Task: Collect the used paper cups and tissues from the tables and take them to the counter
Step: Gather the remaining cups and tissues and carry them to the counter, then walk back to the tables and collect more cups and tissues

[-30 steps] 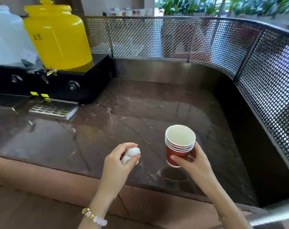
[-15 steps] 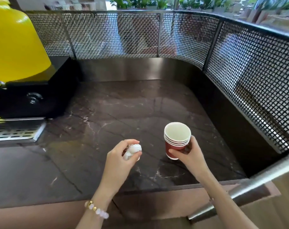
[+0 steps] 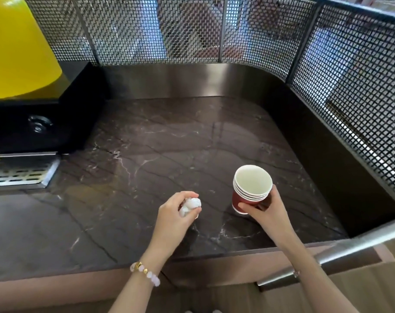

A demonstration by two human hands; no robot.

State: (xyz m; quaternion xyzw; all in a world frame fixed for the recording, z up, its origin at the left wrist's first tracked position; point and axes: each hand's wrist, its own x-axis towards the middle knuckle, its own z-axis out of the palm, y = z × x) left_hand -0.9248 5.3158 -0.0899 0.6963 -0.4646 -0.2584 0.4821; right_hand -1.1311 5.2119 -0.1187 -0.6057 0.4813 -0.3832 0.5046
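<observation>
— Where is the stack of paper cups [image 3: 248, 190] found?

— It is seen well to the right of the black stand [image 3: 45, 123] and nearer the front edge of the dark marble tabletop [image 3: 169, 143]. The red cups are nested upright, with the white inside of the top one shown. Whether the bottom cup is set down on the stone or held just above it cannot be told.

— How is the stack held?

— It is clasped by the right grip [image 3: 267, 213], with the thumb laid across the near side and the fingers wrapped round the far side.

— And the crumpled tissue [image 3: 192, 205]?

— It is enclosed in the left grip [image 3: 171, 219], whose fingers are curled round the white wad. It is carried over the tabletop, to the right of the black stand and short of the cups. A bead bracelet [image 3: 145, 273] is worn on that wrist.

— What else is placed around the black stand?

— A yellow dispenser [image 3: 17, 46] is seated on top of it, and a drip tray [image 3: 17, 172] is laid just in front of it. A mesh screen [image 3: 169, 30] is run behind it and curved round to the right, and a metal rail [image 3: 350, 247] is seen far off to the right, past the front edge.
</observation>
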